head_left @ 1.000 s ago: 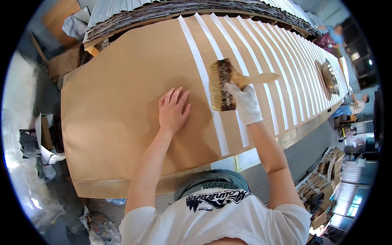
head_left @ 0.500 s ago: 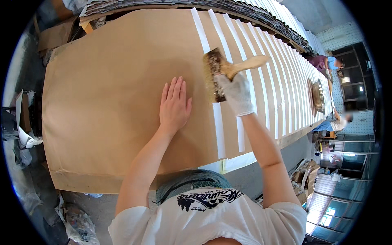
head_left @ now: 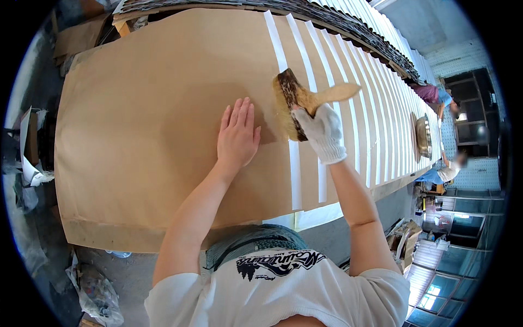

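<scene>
Wide brush [head_left: 291, 103] sits bristles-down on the brown paper sheet [head_left: 152, 125], right at the sheet's right edge where the white strips [head_left: 348, 136] start. Bristle band runs roughly along that edge; pale wooden handle [head_left: 332, 94] angles up and to the right, off the paper.

Right hand [head_left: 322, 132], in a white knit glove, is closed around the handle base just behind the bristles. Firm wrap grip, fingers fully curled, looks set for pressing the brush flat.

Left hand [head_left: 237, 136] is bare, fully open, palm down, fingers together and pointing away from the body. It holds nothing and lies flat on the paper just left of the brush, likely pinning the sheet so it can't slide or wrinkle under the bristles.

Paper covers most of the long surface [head_left: 381, 188]; stepped white strips continue far to the right, each showing as a narrow band, which suggests overlapped sheets. A round metal bowl [head_left: 424, 136] rests on the strips well away from both hands. Corrugated sheet stack [head_left: 348, 22] along the far edge. Other people [head_left: 449, 169] at the far right end. Crumpled plastic bags [head_left: 95, 289] on the floor, lower left.
</scene>
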Available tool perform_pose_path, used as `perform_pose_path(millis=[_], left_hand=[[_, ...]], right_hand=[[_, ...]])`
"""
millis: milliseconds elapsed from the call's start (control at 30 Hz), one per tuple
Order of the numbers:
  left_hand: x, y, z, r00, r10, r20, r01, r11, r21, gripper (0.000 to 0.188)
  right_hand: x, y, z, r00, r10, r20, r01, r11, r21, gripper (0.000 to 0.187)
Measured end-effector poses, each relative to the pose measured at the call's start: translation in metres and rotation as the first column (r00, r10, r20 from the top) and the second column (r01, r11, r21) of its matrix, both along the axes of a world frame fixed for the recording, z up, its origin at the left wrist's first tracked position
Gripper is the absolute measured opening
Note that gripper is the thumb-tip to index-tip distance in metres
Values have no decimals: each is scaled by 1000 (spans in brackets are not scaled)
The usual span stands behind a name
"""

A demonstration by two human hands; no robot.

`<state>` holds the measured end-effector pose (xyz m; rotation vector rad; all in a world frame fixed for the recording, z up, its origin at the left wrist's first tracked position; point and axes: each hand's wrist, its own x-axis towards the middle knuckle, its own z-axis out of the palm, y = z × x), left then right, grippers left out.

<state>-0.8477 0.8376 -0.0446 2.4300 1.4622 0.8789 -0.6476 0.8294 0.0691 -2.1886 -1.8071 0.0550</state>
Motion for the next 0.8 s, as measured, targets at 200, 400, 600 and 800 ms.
perform_pose_path(millis=[200,400,600,800], left_hand=[[1,0,-2,1000,6,-14,-6,1000,-4,58],[0,1,-5,1000,-7,-15,7,1000,-6,58],[1,3,2,999,-19,-30,18,999,-37,58],[2,2,-2,997,-19,-70,15,999,-49,58]], right_hand=[[35,2,32,994,101,-46,-109,967,-232,45],[48,21,15,953,239,-184,-271,947,-174,32],[50,27,-17,959,246,-143,-260,962,-85,31],[45,45,-21,967,201,158,-192,979,-67,46]])
